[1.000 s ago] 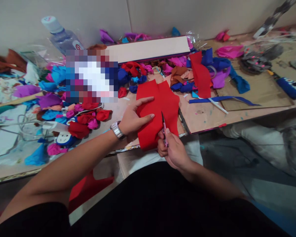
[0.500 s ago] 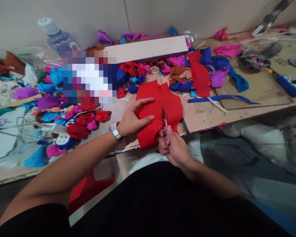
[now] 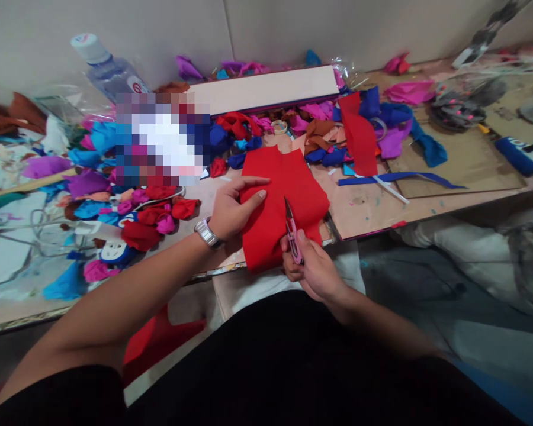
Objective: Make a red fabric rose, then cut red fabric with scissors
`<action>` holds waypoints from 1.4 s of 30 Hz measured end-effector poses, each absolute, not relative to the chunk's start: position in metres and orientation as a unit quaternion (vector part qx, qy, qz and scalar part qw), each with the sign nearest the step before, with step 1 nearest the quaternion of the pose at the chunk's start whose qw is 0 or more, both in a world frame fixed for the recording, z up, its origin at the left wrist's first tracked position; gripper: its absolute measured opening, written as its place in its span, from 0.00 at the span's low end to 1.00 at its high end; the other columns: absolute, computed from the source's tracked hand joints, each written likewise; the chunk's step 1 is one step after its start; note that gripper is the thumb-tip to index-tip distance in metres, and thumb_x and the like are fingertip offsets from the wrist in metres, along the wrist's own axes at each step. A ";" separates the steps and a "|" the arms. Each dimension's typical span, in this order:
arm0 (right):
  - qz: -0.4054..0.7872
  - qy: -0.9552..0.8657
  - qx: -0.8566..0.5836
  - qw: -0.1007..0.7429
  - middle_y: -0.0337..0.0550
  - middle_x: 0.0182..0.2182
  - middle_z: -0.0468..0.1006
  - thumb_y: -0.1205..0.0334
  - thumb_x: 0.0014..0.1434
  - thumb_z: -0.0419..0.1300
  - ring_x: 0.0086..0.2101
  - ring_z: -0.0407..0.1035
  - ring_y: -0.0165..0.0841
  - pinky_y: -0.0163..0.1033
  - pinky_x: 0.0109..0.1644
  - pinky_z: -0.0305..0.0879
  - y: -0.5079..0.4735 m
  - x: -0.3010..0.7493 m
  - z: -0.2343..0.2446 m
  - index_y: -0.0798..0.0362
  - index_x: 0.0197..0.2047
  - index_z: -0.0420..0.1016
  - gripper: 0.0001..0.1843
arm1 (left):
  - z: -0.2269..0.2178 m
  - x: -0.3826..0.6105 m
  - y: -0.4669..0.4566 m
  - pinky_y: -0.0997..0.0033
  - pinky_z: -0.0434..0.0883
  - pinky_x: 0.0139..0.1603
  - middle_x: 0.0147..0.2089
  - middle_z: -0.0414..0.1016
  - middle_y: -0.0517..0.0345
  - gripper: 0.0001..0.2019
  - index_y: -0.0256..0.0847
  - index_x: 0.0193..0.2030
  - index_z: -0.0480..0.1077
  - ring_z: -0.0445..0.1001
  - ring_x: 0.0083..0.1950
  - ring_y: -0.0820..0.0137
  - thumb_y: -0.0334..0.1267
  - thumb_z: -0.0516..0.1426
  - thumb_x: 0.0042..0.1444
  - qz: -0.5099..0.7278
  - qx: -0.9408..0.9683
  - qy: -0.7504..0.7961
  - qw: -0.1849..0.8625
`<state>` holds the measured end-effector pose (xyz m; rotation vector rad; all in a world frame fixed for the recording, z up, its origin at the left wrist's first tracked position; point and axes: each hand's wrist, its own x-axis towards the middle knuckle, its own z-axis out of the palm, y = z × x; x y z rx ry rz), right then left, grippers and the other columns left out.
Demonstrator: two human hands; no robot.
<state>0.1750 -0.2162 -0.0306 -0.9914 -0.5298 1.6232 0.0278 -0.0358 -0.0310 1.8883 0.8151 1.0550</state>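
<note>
A red sheet (image 3: 279,177), soft like cloth or crepe paper, lies over the table's front edge with its near end hanging down a little. My left hand (image 3: 233,207), with a metal watch at the wrist, rests on the sheet's left side, fingers and thumb spread. In my right hand (image 3: 313,260) is a pair of pink-handled thread snips (image 3: 294,239). Their dark blades point away from me and lie over the middle of the sheet. Whether the blades bite into the material I cannot tell.
Crumpled colored scraps (image 3: 142,235) heap up on the left, beside a power strip (image 3: 115,253). Behind stand a bottle (image 3: 115,74) and a long pale board (image 3: 266,89). To the right lie a red strip (image 3: 359,139), a blue strip (image 3: 395,177) and cardboard (image 3: 466,163).
The red sheet now lies flatter, its raised folds smoothed. My left hand has slid slightly left. The snips have shifted a little left and toward me, still in my right hand.
</note>
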 end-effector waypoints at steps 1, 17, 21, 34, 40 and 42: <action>0.687 -0.222 -0.419 0.551 0.23 0.16 0.54 0.27 0.65 0.61 0.18 0.39 0.22 0.33 0.23 0.38 -0.216 0.175 -0.030 0.50 0.38 0.70 0.31 | -0.031 0.028 -0.037 0.52 0.80 0.62 0.51 0.88 0.51 0.15 0.45 0.51 0.85 0.85 0.53 0.59 0.49 0.67 0.62 0.413 0.751 0.322 0.402; 0.676 -0.235 -0.428 0.552 0.26 0.19 0.58 0.29 0.64 0.65 0.17 0.44 0.21 0.34 0.22 0.42 -0.218 0.176 -0.026 0.52 0.37 0.72 0.31 | -0.025 0.026 -0.045 0.55 0.81 0.60 0.49 0.89 0.52 0.13 0.44 0.48 0.84 0.86 0.50 0.60 0.48 0.68 0.61 0.412 0.765 0.296 0.396; 0.679 -0.226 -0.424 0.555 0.27 0.19 0.61 0.30 0.64 0.65 0.17 0.45 0.21 0.33 0.22 0.43 -0.217 0.177 -0.030 0.51 0.37 0.71 0.30 | -0.024 0.027 -0.048 0.56 0.81 0.61 0.50 0.88 0.51 0.15 0.43 0.49 0.83 0.85 0.52 0.60 0.49 0.68 0.61 0.412 0.765 0.289 0.401; 0.658 -0.276 -0.426 0.556 0.28 0.22 0.61 0.32 0.68 0.62 0.19 0.48 0.22 0.34 0.24 0.45 -0.224 0.172 -0.039 0.51 0.40 0.72 0.28 | -0.029 0.029 -0.047 0.50 0.77 0.69 0.60 0.85 0.47 0.23 0.41 0.58 0.80 0.82 0.62 0.56 0.49 0.68 0.60 0.416 0.769 0.282 0.394; 0.659 -0.274 -0.427 0.555 0.28 0.21 0.60 0.31 0.70 0.59 0.19 0.46 0.23 0.34 0.24 0.44 -0.224 0.174 -0.039 0.51 0.41 0.72 0.28 | -0.030 0.029 -0.045 0.49 0.76 0.70 0.60 0.83 0.45 0.23 0.41 0.58 0.78 0.81 0.63 0.56 0.51 0.68 0.60 0.421 0.774 0.265 0.392; 0.659 -0.269 -0.428 0.557 0.28 0.21 0.60 0.31 0.69 0.60 0.19 0.46 0.23 0.34 0.24 0.44 -0.222 0.174 -0.037 0.51 0.40 0.72 0.29 | -0.029 0.029 -0.046 0.50 0.77 0.69 0.59 0.84 0.46 0.23 0.41 0.58 0.78 0.82 0.62 0.56 0.50 0.68 0.61 0.415 0.775 0.265 0.396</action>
